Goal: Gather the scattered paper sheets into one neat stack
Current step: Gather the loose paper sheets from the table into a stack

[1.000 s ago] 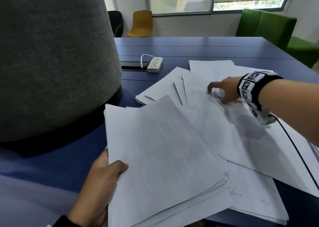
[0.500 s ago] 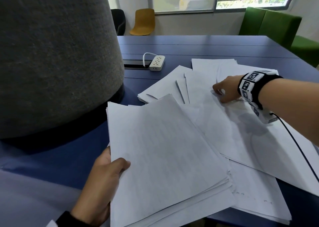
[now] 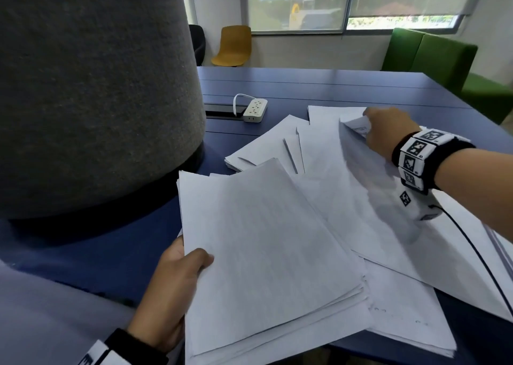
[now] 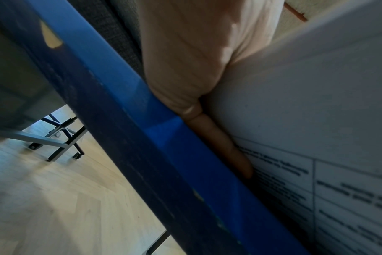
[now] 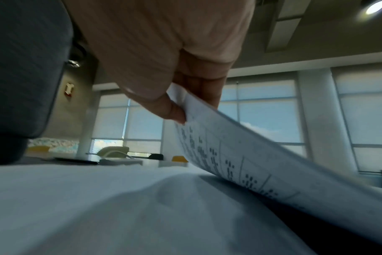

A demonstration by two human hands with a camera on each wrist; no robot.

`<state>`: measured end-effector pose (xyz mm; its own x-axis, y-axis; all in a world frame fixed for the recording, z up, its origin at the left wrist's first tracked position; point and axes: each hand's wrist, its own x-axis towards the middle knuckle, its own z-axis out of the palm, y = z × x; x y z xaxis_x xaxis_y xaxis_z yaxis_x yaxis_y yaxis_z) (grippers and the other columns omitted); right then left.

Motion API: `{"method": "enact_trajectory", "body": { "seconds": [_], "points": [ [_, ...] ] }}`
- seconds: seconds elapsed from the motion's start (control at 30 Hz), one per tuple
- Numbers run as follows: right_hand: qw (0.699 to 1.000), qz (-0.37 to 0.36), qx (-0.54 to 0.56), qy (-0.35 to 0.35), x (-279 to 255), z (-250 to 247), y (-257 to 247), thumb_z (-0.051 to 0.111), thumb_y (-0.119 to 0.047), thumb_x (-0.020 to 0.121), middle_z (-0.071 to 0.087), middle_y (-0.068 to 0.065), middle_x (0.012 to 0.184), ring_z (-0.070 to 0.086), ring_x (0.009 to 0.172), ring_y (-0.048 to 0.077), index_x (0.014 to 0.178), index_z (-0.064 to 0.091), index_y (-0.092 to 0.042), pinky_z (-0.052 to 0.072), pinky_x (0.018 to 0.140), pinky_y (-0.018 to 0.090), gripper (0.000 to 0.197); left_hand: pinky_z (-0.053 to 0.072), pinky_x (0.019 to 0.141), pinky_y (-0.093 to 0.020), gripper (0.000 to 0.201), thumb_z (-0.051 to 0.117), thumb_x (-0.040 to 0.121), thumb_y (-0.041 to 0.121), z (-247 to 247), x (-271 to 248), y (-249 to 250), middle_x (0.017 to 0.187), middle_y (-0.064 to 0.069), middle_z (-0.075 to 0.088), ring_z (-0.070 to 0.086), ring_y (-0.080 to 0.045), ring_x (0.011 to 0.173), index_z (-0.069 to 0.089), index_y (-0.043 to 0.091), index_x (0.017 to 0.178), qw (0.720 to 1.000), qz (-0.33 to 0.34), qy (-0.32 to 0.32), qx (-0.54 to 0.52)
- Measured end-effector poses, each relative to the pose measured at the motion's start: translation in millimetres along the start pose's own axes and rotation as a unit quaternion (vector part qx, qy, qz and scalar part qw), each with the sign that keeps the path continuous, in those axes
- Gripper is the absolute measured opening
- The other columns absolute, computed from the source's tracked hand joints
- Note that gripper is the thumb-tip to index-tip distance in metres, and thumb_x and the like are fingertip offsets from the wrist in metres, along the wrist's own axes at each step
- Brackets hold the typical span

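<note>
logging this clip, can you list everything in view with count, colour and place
gathered stack: one, white, near table edge, held
lifted sheet: one, white, printed underside, far right, corner raised
loose sheets: several, white, spread mid-table
table: one, blue
power strip: one, white, far left of papers
lamp shade: one, grey, left
chair: one, yellow, by window
sofa: one, green, far right
wrist band: one, black and white, right wrist
left hand: grips stack's near left edge
right hand: pinches lifted sheet's corner

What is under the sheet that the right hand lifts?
Under the lifted sheet pinched by the right hand, more white sheets lie flat. The table beneath is covered there.
</note>
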<state>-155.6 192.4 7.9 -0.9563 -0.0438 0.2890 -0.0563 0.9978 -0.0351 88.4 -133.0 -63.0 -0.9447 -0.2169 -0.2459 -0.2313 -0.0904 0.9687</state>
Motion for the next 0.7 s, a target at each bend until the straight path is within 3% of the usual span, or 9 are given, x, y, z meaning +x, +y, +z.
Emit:
{"method": "enact_trajectory", "body": {
  "seconds": [0.1, 0.17, 0.3, 0.4, 0.53, 0.63, 0.7],
  "points": [
    [0.999, -0.031, 0.001, 0.043, -11, -21, -16, 0.051, -0.015, 0.086, 0.055, 0.02, 0.08, 0.049, 0.072, 0.034, 0.086, 0.057, -0.005, 0.045, 0.066, 0.036, 0.011, 0.049, 0.073, -0.039, 0.022, 0.045, 0.091, -0.003, 0, 1, -1, 0.085, -0.011, 0.073, 0.064, -0.029, 0.079, 0.064, 0.006, 0.098, 1.0, 0.0, 0.005, -0.003],
    [0.995, -0.069, 0.006, 0.07, -24, -32, -32, 0.048, -0.018, 0.085, 0.048, 0.016, 0.071, 0.045, 0.066, 0.032, 0.081, 0.058, -0.006, 0.039, 0.061, 0.033, 0.016, 0.05, 0.075, -0.04, 0.024, 0.045, 0.092, -0.003, -1, 2, -1, 0.089, -0.013, 0.074, 0.066, -0.03, 0.081, 0.065, 0.007, 0.101, 1.0, 0.002, 0.008, 0.001],
    [0.98, -0.173, 0.041, 0.086, -64, -42, -71, 0.047, -0.017, 0.081, 0.051, 0.02, 0.061, 0.051, 0.06, 0.038, 0.062, 0.041, -0.016, 0.039, 0.056, 0.035, 0.019, 0.053, 0.07, -0.037, 0.024, 0.044, 0.092, -0.003, -1, 3, 0, 0.095, -0.015, 0.072, 0.066, -0.031, 0.083, 0.063, 0.005, 0.105, 1.0, 0.001, 0.004, -0.001],
    [0.967, -0.224, 0.077, 0.09, -100, -41, -101, 0.044, -0.018, 0.073, 0.061, 0.023, 0.064, 0.059, 0.061, 0.041, 0.071, 0.062, -0.012, 0.037, 0.056, 0.032, 0.019, 0.055, 0.062, -0.032, 0.023, 0.043, 0.093, -0.002, -1, 4, 2, 0.092, -0.013, 0.072, 0.067, -0.028, 0.08, 0.062, 0.004, 0.106, 1.0, -0.007, 0.003, -0.006],
    [0.932, -0.339, 0.082, 0.097, -151, -35, -135, 0.039, -0.018, 0.074, 0.065, 0.009, 0.057, 0.061, 0.051, 0.035, 0.073, 0.067, -0.013, 0.048, 0.047, 0.032, 0.029, 0.055, 0.063, -0.032, 0.024, 0.041, 0.092, -0.003, -1, 4, 3, 0.086, -0.012, 0.071, 0.066, -0.027, 0.075, 0.06, 0.004, 0.105, 1.0, -0.004, 0.022, -0.001],
    [0.912, -0.394, 0.089, 0.072, -181, -31, -150, 0.037, -0.022, 0.074, 0.068, 0.002, 0.061, 0.062, 0.048, 0.031, 0.078, 0.069, -0.017, 0.048, 0.043, 0.03, 0.033, 0.056, 0.071, -0.042, 0.029, 0.038, 0.091, -0.003, 0, 4, 4, 0.097, -0.028, 0.069, 0.068, -0.039, 0.084, 0.062, 0.002, 0.107, 1.0, -0.006, 0.027, 0.004],
    [0.9, -0.426, 0.08, 0.046, -197, -29, -156, 0.04, -0.021, 0.077, 0.068, -0.001, 0.063, 0.062, 0.05, 0.029, 0.08, 0.069, -0.018, 0.049, 0.044, 0.029, 0.029, 0.057, 0.071, -0.043, 0.028, 0.04, 0.094, 0.003, 0, 3, 4, 0.099, -0.026, 0.072, 0.07, -0.04, 0.086, 0.064, 0.002, 0.108, 0.999, -0.007, 0.035, 0.0]
  ]
}}
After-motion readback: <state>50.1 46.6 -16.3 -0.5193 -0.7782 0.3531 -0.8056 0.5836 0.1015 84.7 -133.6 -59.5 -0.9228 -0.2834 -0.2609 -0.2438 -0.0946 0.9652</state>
